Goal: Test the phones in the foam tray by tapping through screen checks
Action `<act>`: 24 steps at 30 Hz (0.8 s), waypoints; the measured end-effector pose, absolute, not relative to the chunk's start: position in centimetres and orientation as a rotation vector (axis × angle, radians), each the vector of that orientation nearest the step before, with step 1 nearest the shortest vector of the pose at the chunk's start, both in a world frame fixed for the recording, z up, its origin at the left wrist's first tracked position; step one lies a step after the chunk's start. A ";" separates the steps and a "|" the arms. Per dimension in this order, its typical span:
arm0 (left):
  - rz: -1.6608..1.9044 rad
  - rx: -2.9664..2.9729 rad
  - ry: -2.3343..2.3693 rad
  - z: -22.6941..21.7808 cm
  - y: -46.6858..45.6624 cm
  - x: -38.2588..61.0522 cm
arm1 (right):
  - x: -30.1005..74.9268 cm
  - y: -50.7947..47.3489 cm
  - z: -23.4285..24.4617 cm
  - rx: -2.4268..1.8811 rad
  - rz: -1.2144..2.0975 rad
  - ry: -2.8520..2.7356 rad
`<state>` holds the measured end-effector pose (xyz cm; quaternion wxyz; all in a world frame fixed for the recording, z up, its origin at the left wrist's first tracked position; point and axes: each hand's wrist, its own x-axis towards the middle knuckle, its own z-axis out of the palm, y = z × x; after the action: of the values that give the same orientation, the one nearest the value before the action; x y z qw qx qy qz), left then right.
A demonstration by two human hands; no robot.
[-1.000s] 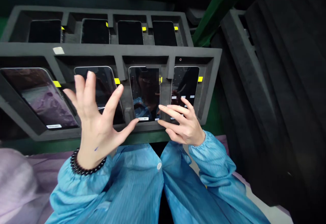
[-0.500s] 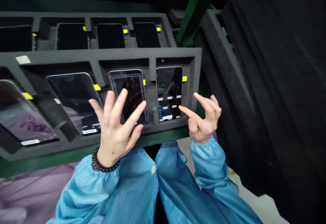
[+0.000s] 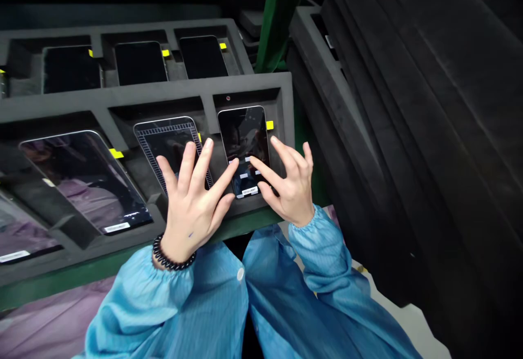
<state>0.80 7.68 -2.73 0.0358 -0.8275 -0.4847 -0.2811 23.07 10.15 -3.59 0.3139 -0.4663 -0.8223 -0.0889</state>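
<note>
A dark grey foam tray (image 3: 163, 95) holds black phones in slots, screens up. My left hand (image 3: 190, 206), fingers spread and open, lies over the lower part of the phone with a grid pattern on its screen (image 3: 165, 141). My right hand (image 3: 288, 182) is open with fingers fanned, its index fingertip touching the screen of the rightmost phone (image 3: 243, 133), which shows small white bars. Neither hand holds anything. A black bead bracelet (image 3: 171, 258) sits on my left wrist; both arms wear blue sleeves.
Further phones (image 3: 85, 176) lie in slots to the left, and a back row (image 3: 139, 62) sits behind. Small yellow tabs (image 3: 269, 125) mark the slots. A green post (image 3: 278, 16) rises behind the tray. Stacked dark foam trays (image 3: 408, 108) fill the right side.
The view has swung right, so the tray sits further left. My right hand came back from beside the tray onto the rightmost phone's screen. My left hand stayed spread over the grid phone.
</note>
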 end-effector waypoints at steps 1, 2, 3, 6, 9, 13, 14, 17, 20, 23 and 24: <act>-0.844 -2.548 -1.489 -2.8 7.7 0.7 | 23.0 10.2 -3.6 -1.225 -0.225 -2.189; -0.832 -2.554 -1.487 -2.8 7.7 0.6 | 23.1 10.1 -3.6 -1.223 -0.215 -2.194; -0.830 -2.559 -1.483 -2.8 7.7 0.6 | 23.2 10.1 -3.6 -1.213 -0.212 -2.181; -0.866 -2.560 -1.483 -2.4 7.6 0.7 | 23.8 9.7 -4.0 -1.153 -0.223 -2.118; -0.872 -2.534 -1.529 -2.1 7.9 1.4 | 24.6 9.2 -4.5 -1.147 -0.227 -2.147; -0.855 -2.508 -1.591 -2.2 9.2 2.6 | 25.5 8.4 -4.8 -1.137 -0.231 -2.130; -0.852 -2.513 -1.608 -2.3 9.6 2.8 | 25.8 8.2 -4.8 -1.123 -0.228 -2.120; -0.848 -2.517 -1.658 -2.0 10.0 2.9 | 26.3 7.9 -4.7 -1.067 -0.201 -2.141; -0.913 -2.440 -1.692 -1.4 9.3 2.3 | 26.3 7.9 -4.7 -1.041 -0.182 -2.187; -1.025 -2.310 -1.716 -1.0 8.4 1.3 | 25.9 8.0 -4.7 -0.998 -0.171 -2.184; -1.073 -2.270 -1.702 -1.1 8.1 0.9 | 25.7 8.1 -4.6 -0.975 -0.169 -2.189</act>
<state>0.91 8.11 -1.06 0.0541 -0.7474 -0.5602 -0.3531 25.69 8.09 -4.64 0.3613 -0.3784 -0.8497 -0.0658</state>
